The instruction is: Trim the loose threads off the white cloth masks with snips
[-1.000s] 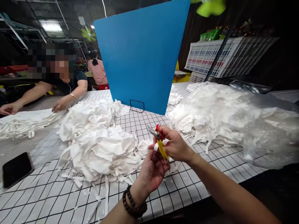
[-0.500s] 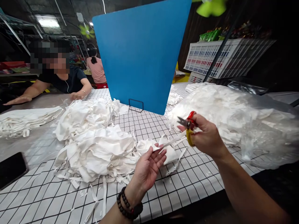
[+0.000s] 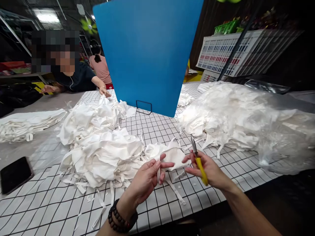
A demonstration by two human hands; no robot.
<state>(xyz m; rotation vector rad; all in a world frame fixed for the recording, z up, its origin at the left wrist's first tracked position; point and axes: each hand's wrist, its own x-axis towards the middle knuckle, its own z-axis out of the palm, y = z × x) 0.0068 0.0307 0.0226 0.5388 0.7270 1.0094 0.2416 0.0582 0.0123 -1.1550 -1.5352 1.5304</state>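
Note:
Scissors with a yellow handle [image 3: 202,172] hang in my right hand [image 3: 213,170], their nearly closed blades pointing up and away; some of its fingers are spread. My left hand [image 3: 145,180], wearing dark beads at the wrist, pinches a narrow white cloth strap [image 3: 158,175] between thumb and fingers. Just behind both hands lies a white cloth piece [image 3: 173,157] with loose straps. A heap of similar white cloth pieces [image 3: 108,157] rises to the left of my left hand.
A clear plastic bag of white cloth [image 3: 231,114] fills the right side. A blue board [image 3: 147,55] stands on the gridded tablecloth [image 3: 167,209]. A phone [image 3: 16,175] and a flat white stack [image 3: 31,123] lie left. Across the table, a co-worker's hand [image 3: 105,92] touches the far heap.
The scissors have turned from pointing left to pointing up as my right hand lowered. The strap no longer stretches between my hands; my left fingers have closed on it. The co-worker's hand reached the heap.

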